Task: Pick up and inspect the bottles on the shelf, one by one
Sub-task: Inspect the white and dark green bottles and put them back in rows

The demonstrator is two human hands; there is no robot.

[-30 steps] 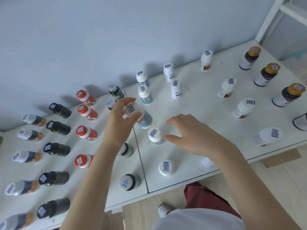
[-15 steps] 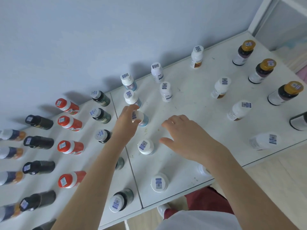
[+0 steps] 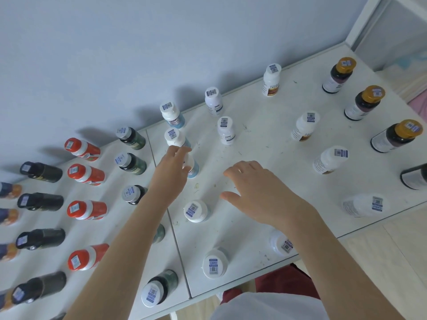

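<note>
On the shelf [image 3: 265,139], beside its seam [image 3: 182,262], the left hand [image 3: 171,169] curls its fingers round the cap of the blue bottle [image 3: 194,169], which lies at the hand's 3 o'clock and seems to stand upright, long axis vertical. The right hand [image 3: 258,192] hovers at the bottle's 4 o'clock, apart from it, fingers spread, holding nothing. A straight lift by the left hand should clear it; the white-capped bottle [image 3: 196,211] waits at 6 o'clock, likely nearer the right thumb.
</note>
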